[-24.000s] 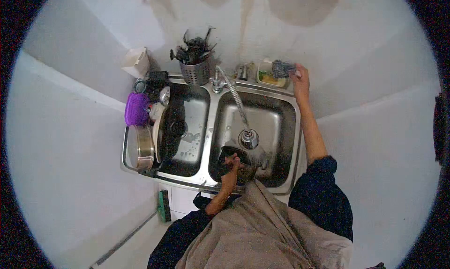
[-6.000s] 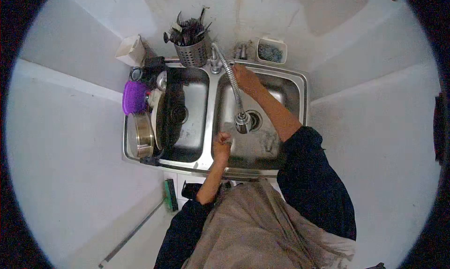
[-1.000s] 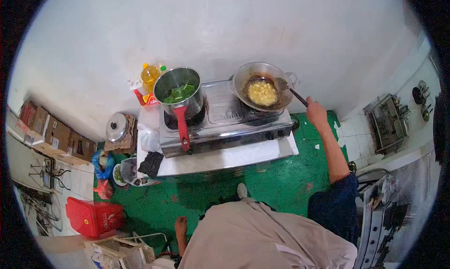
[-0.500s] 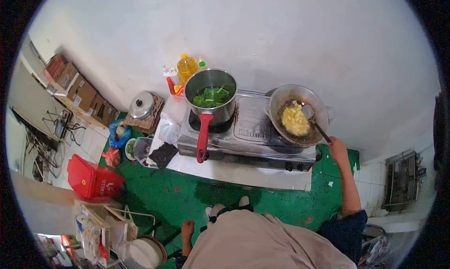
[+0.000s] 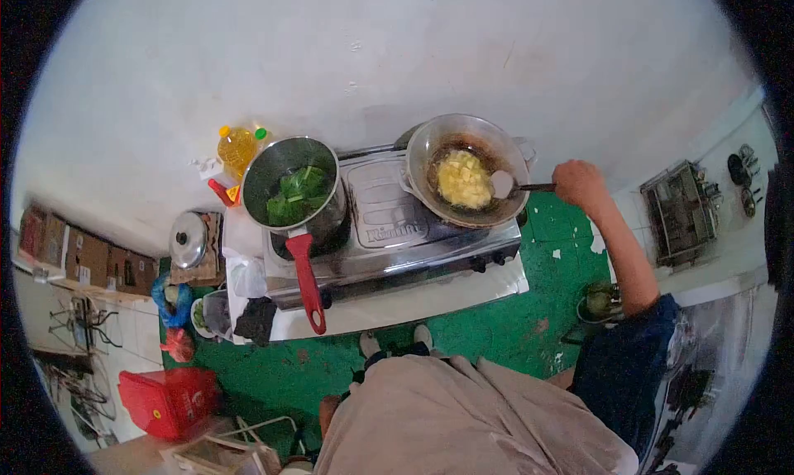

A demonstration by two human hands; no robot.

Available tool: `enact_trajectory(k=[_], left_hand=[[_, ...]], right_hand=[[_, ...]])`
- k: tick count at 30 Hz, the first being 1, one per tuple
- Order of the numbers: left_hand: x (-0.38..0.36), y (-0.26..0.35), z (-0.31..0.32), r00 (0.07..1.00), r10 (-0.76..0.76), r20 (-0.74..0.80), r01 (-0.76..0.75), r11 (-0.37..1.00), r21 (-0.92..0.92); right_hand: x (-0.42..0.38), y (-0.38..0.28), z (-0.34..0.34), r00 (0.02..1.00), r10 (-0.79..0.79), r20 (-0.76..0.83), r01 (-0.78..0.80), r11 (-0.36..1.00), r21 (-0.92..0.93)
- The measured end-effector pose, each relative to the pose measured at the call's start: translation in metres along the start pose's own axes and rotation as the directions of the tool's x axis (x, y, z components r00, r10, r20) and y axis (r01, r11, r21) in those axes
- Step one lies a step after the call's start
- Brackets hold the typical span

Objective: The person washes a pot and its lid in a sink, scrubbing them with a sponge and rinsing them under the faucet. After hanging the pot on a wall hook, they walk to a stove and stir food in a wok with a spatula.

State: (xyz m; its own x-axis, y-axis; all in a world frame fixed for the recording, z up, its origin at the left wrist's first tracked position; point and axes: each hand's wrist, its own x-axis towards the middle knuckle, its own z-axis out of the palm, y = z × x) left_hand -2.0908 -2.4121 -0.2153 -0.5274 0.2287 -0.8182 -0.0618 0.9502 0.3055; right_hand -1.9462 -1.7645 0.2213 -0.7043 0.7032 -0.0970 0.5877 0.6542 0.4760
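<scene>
Your right hand [image 5: 581, 184] is closed around the dark handle of the spatula [image 5: 501, 185], holding it out to the left, nearly level, across the right rim of the wide pan [image 5: 467, 131]. The spatula's head is inside the pan, touching the right side of the pale yellow chunks of food [image 5: 464, 180], which lie together in the middle with dark liquid around them. The pan sits on the right side of the stove [image 5: 397, 220], and its inner wall is browned above the food.

Your left hand [image 5: 329, 409] is low in the view, beside your beige clothing, which covers part of it; you cannot tell from here whether it is clenched or released.

On the left side of the stove is a deep metal pot [image 5: 332, 213] with green leaves [image 5: 299, 192] inside, its red handle [image 5: 308, 289] pointing toward you and reaching past the stove's front edge. Behind the pot, to the left, stand a yellow-capped bottle [image 5: 237, 149] of yellow liquid and a green-capped bottle [image 5: 261, 135], near the wall.

The stove rests on a white table [image 5: 405, 308]. At its left end a white plastic bag [image 5: 246, 277] lies just behind a crumpled black item, perhaps a cloth [image 5: 255, 319]. Further left, a round metal lid [image 5: 188, 238] lies on cardboard, and a red bin [image 5: 169, 402] stands nearer you, beside the green floor [image 5: 529, 310]
</scene>
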Motion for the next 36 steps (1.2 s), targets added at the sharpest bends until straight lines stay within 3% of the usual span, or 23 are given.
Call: enact_trajectory(k=[1,3,6,7,9,10,12,15,16,18,21,24,27,28,30,31,32,34,36], left_hand=[[-0.001,0.0,-0.009,1.0,0.013,-0.017,-0.015,0.992,-0.129],[0.002,-0.001,-0.025,0.998,0.035,-0.057,-0.054,0.924,-0.38],[0.007,0.0,-0.044,0.992,0.047,-0.117,-0.117,0.694,-0.71],[0.014,-0.009,-0.047,0.976,0.14,-0.165,-0.21,0.795,-0.569],[0.045,-0.044,-0.045,0.918,0.338,-0.208,-0.382,0.894,-0.235],[0.057,-0.053,-0.043,0.921,0.349,-0.174,-0.378,0.907,-0.183],[0.074,-0.061,-0.042,0.925,0.367,-0.101,-0.375,0.924,-0.075],[0.078,-0.055,-0.049,0.9,0.426,-0.093,-0.434,0.896,-0.097],[0.087,-0.061,-0.047,0.791,0.599,-0.127,-0.579,0.799,0.161],[0.109,-0.072,-0.043,0.497,0.867,-0.037,-0.665,0.408,0.626],[0.129,-0.081,-0.032,0.702,0.709,-0.068,-0.478,0.54,0.693],[0.133,-0.077,-0.036,0.695,0.708,0.127,-0.6,0.473,0.646],[0.128,-0.081,-0.029,0.728,0.669,0.149,-0.526,0.406,0.747],[0.127,-0.084,-0.027,0.655,0.749,0.105,-0.603,0.433,0.671],[0.125,-0.085,-0.026,0.493,0.87,-0.02,-0.747,0.435,0.504],[0.123,-0.084,-0.027,0.536,0.844,-0.024,-0.705,0.463,0.536],[0.117,-0.086,-0.026,0.577,0.816,-0.033,-0.661,0.49,0.568],[0.095,-0.073,-0.034,0.678,0.735,-0.001,-0.579,0.536,0.614],[0.085,-0.064,-0.04,0.787,0.612,0.08,-0.507,0.566,0.65]], right_hand=[[0.006,-0.003,-0.004,1.0,-0.01,0.017,0.01,1.0,0.012],[0.021,-0.013,-0.012,0.979,0.019,0.201,-0.053,0.985,0.164],[0.038,-0.016,0.003,0.891,0.054,0.451,-0.269,0.862,0.43],[0.041,-0.016,0.017,0.848,0.05,0.528,-0.362,0.783,0.507],[0.043,-0.016,0.055,0.884,0.004,0.467,-0.326,0.722,0.61],[0.043,-0.02,0.07,0.901,-0.017,0.433,-0.303,0.689,0.658],[0.035,-0.032,0.09,0.973,0.04,0.225,-0.177,0.757,0.629],[0.007,-0.045,0.094,0.993,0.092,-0.073,-0.042,0.856,0.515],[-0.003,-0.05,0.088,0.981,0.097,-0.168,-0.008,0.885,0.465],[-0.029,-0.062,0.06,0.982,0.133,-0.135,-0.079,0.935,0.346],[-0.048,-0.062,0.024,0.973,0.195,-0.127,-0.165,0.963,0.214],[-0.048,-0.045,0.011,0.977,0.192,-0.097,-0.186,0.98,0.073],[-0.03,-0.028,-0.012,0.985,0.171,-0.022,-0.172,0.984,-0.039],[-0.023,-0.026,-0.017,0.986,0.168,0.01,-0.167,0.984,-0.066],[-0.01,-0.023,-0.017,0.989,0.137,0.05,-0.137,0.99,0.005],[-0.001,-0.022,-0.017,0.99,0.12,0.068,-0.123,0.992,0.039],[0.01,-0.022,-0.019,0.959,0.138,0.247,-0.167,0.981,0.103],[0.03,-0.026,-0.022,0.808,0.12,0.578,-0.282,0.939,0.199],[0.032,-0.017,-0.001,0.863,-0.02,0.505,-0.204,0.9,0.385]])
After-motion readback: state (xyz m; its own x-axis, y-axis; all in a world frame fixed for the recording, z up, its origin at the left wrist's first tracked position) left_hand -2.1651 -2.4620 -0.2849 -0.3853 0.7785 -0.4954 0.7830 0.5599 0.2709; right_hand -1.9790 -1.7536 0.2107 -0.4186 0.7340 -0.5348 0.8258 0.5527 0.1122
